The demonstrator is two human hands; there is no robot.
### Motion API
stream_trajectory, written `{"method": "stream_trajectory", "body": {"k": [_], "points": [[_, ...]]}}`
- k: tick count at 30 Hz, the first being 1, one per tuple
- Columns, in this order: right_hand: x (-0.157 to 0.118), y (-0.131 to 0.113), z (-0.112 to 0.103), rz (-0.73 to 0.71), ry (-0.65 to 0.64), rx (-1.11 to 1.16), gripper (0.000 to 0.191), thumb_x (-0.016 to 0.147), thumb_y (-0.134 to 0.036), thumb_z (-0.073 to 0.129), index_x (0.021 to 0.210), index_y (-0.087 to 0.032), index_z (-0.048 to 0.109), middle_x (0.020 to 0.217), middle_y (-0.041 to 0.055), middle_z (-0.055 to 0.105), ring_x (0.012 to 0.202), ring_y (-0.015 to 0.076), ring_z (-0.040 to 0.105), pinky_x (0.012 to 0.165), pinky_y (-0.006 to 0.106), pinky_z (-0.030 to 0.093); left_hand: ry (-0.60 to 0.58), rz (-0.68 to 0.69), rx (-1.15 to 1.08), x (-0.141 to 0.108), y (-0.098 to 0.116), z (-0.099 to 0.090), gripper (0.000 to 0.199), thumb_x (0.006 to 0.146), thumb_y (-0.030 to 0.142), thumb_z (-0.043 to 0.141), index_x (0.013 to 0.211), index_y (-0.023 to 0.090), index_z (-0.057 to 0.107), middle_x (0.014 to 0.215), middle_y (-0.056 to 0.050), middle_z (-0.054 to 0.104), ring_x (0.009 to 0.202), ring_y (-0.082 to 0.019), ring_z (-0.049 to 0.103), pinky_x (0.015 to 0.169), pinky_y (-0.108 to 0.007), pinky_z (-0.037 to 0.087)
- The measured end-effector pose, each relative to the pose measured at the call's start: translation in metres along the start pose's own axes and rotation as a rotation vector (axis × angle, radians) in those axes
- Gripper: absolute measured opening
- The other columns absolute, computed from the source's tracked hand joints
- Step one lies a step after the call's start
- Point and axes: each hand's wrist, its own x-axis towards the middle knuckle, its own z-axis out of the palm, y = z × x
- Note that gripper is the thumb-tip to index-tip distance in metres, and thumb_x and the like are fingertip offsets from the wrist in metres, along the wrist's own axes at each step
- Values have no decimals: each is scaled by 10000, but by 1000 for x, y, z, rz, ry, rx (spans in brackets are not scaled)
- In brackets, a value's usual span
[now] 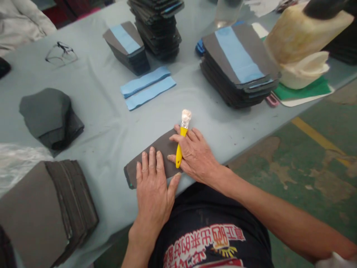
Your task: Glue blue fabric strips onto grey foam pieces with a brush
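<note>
My left hand [153, 186] lies flat on a dark grey fabric piece [134, 167] at the table's near edge, its fingers stretched out. Over the right end of the same piece rests my right hand [196, 152], with a paintbrush [179, 154] held between its fingers. The brush has a yellow handle, and its bristles, coated in something white, point away from me. Just beyond the hands lie light blue strips [149, 87]. Part of the grey piece is hidden under both hands.
Grey stacks topped with a blue strip stand at centre back [125, 41] and right [237, 63]. A cut-open plastic jug [301, 41] sits at the right. More grey pieces [50, 115] and a large stack [36, 212] are at the left, with eyeglasses [61, 54] behind.
</note>
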Motion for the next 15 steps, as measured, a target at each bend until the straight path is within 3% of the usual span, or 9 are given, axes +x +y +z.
{"method": "stream_trajectory", "body": {"k": [6,9,12,15], "points": [[9,-1,-20,19,13,87,370,1074,-382,613,1361,-156,555,1565,271,602,1470,393,567,1207,629,424,1,-11,22,-2,0,9,702,1130,516,320,1640,38,380,1701,-272,441,1604,-448,394,1268,-652,384],[24,-15,-24,-6,72,297,339,1089,-335,559,1392,-189,516,1630,232,552,1568,311,491,1265,577,407,-8,-22,11,-3,1,7,745,1117,553,358,1651,33,351,1695,-280,446,1604,-461,389,1263,-655,388],[42,-30,-9,-3,40,513,338,1099,-300,518,1416,-188,482,1640,225,544,1592,256,470,1264,527,446,-9,-32,-9,-1,2,6,797,1102,600,377,1655,27,343,1677,-290,467,1586,-481,411,1244,-663,406],[53,-31,12,-14,-50,547,342,1096,-280,522,1417,-171,479,1619,250,555,1598,262,465,1264,533,453,1,-29,-22,0,4,5,817,1096,621,375,1638,11,368,1677,-301,459,1574,-482,427,1238,-660,403]]}}
